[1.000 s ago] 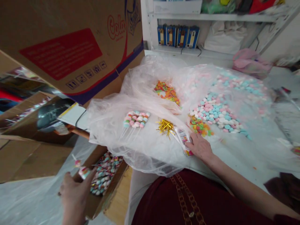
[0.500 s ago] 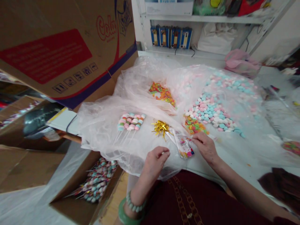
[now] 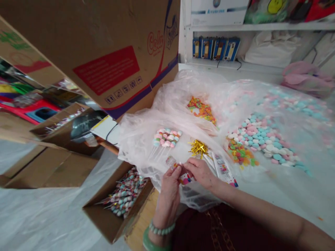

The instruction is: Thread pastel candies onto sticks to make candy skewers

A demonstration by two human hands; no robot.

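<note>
A small clear printed bag (image 3: 185, 178) is held between both hands near the table's front edge. My left hand (image 3: 171, 181), with a green bead bracelet and bangle at the wrist, pinches it from the left. The fingers of my right hand (image 3: 199, 170) grip its other side. Just behind the hands lie gold twist ties (image 3: 199, 148). More printed bags (image 3: 223, 167) lie to their right. Several marshmallow skewers (image 3: 167, 138) rest in a row on the white plastic sheet (image 3: 138, 129), their sticks pointing toward the front.
Orange and green candy rings (image 3: 202, 109) and a pile of pastel marshmallows (image 3: 261, 137) spread behind and to the right. A large cardboard box (image 3: 104, 42) stands at the left. Below the table edge, an open box (image 3: 102, 223) holds many skewers.
My right hand has moved left from the pile of bags and meets my left hand, with a bag now between them. The view has turned left.
</note>
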